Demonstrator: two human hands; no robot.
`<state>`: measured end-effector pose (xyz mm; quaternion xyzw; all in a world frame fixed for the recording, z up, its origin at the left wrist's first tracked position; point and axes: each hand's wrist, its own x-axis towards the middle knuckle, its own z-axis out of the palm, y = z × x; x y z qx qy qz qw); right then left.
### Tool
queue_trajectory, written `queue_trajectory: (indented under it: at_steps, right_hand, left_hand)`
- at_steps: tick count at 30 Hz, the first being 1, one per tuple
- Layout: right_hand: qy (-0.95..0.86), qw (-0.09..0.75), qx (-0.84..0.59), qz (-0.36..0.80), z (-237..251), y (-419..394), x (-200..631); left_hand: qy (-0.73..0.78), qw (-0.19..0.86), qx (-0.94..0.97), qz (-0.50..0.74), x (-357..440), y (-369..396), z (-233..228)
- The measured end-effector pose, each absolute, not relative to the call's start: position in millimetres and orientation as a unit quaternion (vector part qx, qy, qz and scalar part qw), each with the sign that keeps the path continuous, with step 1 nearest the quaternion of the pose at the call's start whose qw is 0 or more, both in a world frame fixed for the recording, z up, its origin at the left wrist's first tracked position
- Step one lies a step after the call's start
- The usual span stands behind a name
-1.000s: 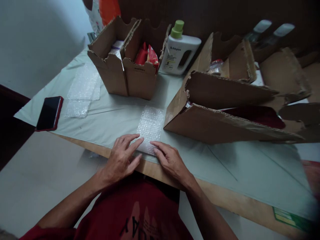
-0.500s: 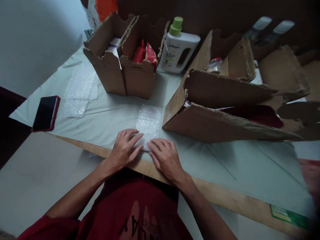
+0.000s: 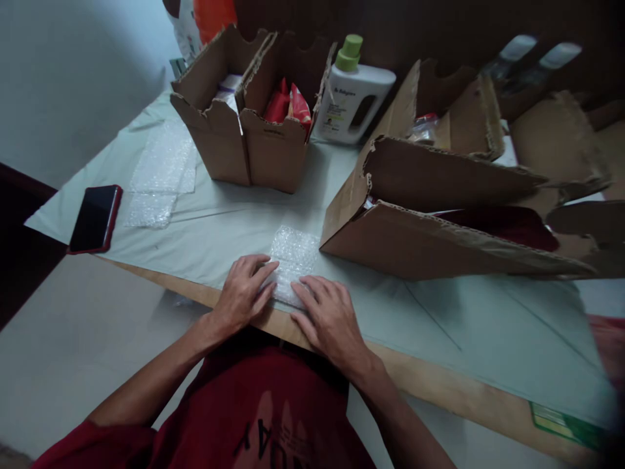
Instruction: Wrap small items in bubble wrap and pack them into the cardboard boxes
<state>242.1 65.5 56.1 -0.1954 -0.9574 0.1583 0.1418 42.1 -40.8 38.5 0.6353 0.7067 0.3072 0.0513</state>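
My left hand (image 3: 243,294) and right hand (image 3: 328,317) press flat, fingers spread, on the bubble wrap (image 3: 293,258). The white bottle's (image 3: 352,98) label is too blurred to read.

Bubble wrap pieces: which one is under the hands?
The small bubble wrap piece at the table's near edge, beneath both hands' fingers. The other sheets lie untouched beside the phone.

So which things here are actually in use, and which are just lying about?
In use: left hand, right hand, bubble wrap piece.
Lying about: phone, spare bubble wrap, cardboard boxes, white bottle.
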Motion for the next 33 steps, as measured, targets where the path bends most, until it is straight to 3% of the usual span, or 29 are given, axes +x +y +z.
queue_trajectory:
  at_steps: [6,13,17,22,26,30,33]
  right_hand:
    - [-0.918,0.144,-0.218,0.299,55.1,69.7,241.6]
    - [-0.946,0.191,-0.241,0.106,63.7,62.1,239.1]
    - [-0.961,0.147,-0.198,0.122,52.7,72.0,223.1]
    - [-0.912,0.205,-0.251,0.253,49.0,78.5,222.5]
    - [-0.885,0.209,-0.232,0.344,65.3,61.4,237.2]
    - [-0.849,0.171,-0.256,0.431,73.3,47.7,253.6]
    - [-0.786,0.2,-0.335,0.48,69.1,47.0,270.5]
  left_hand:
    - [0.656,0.099,0.666,0.341,41.0,-59.8,52.2]
    - [0.745,0.035,0.614,0.258,34.5,-33.4,34.9]
    - [0.76,0.062,0.541,0.355,37.8,-40.5,40.5]
    - [0.716,0.313,0.271,0.563,55.0,-72.6,62.9]
    - [0.581,0.511,0.11,0.623,71.3,-74.9,67.8]
    - [0.526,0.579,0.102,0.615,82.0,-63.6,63.9]
    - [0.535,0.576,0.173,0.593,89.3,-59.9,59.3]
